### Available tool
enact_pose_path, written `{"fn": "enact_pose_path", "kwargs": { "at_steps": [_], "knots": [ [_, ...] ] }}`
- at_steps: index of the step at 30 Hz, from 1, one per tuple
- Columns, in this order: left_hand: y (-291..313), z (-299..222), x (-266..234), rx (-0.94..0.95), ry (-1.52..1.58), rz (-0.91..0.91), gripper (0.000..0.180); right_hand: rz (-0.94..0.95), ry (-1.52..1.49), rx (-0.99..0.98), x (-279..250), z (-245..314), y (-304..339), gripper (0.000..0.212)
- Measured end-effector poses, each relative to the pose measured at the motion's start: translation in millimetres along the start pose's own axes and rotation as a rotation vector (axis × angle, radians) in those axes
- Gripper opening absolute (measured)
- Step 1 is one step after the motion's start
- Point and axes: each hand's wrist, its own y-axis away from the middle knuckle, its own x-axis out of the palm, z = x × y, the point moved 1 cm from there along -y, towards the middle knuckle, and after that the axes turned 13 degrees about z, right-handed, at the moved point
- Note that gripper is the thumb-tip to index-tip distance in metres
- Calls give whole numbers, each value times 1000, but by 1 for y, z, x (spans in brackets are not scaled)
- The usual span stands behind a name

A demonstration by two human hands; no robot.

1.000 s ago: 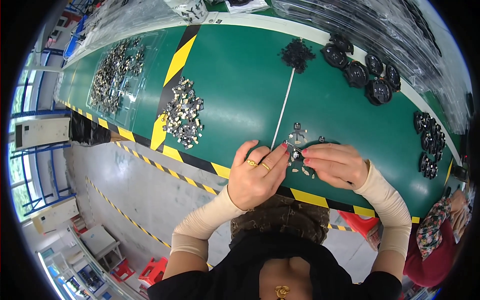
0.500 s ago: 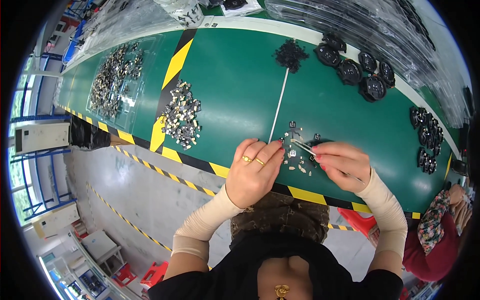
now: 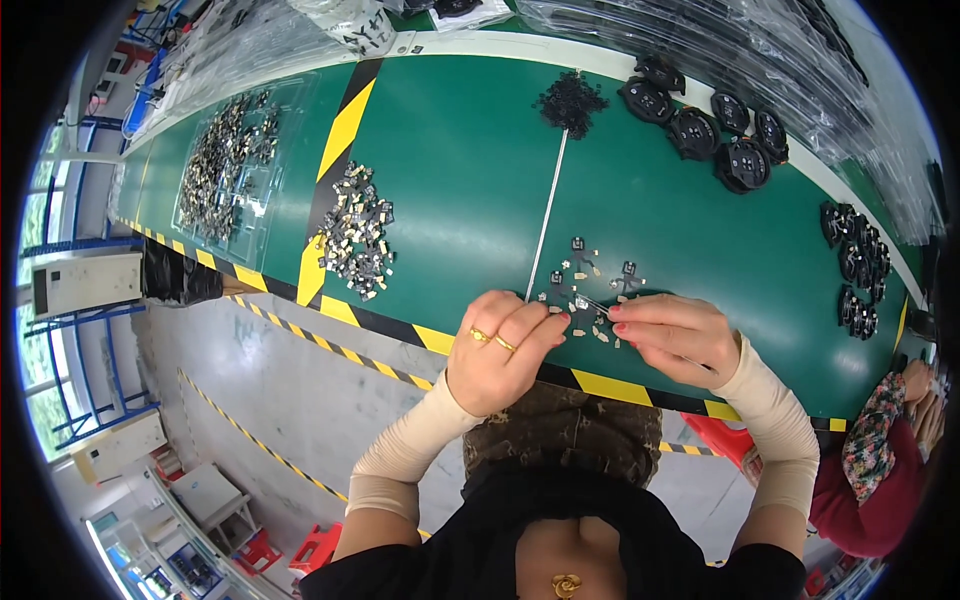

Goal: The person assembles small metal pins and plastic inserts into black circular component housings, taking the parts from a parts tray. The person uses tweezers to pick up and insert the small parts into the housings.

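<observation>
My right hand (image 3: 680, 338) pinches a pair of thin metal tweezers (image 3: 594, 304), tips pointing left and down over a scatter of small parts. My left hand (image 3: 503, 345), with two gold rings, has its fingertips pressed together close to those tips. Anything between them is too small or hidden to make out. Around the fingertips lie small black parts with flat ribbon tails (image 3: 579, 250) and tiny pale pieces (image 3: 601, 334). A thin white stick or strip (image 3: 547, 215) runs from beside my left fingers up to a heap of tiny black pieces (image 3: 571, 104).
To the left is a pile of small black and cream parts (image 3: 358, 235), and beyond it a clear tray (image 3: 285, 190) holding many more. Round black housings (image 3: 694, 132) stand at the back right, others (image 3: 857, 265) farther right. Another person's hands (image 3: 922, 400) show at the right edge.
My right hand has come slightly left and lower, bringing the tweezers closer to my left fingertips. My left hand has shifted slightly down and left. The whole view has shifted a little.
</observation>
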Motion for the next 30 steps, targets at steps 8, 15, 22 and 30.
{"fn": "enact_pose_path", "kwargs": {
  "at_steps": [8, 15, 22, 30],
  "knots": [
    [-6, -10, 5, -24, -63, 85, 28, 22, 170, -89, 3, 5, 5, 33],
    [-6, -10, 5, -18, -58, 96, 28, 16, 199, -106, 6, 3, 2, 34],
    [-7, -10, 4, -23, -69, 127, 29, 21, 228, -104, 8, 0, 4, 33],
    [-7, -11, 4, -43, -82, 169, 30, 13, 256, -92, 10, -1, 4, 33]
  ]
}}
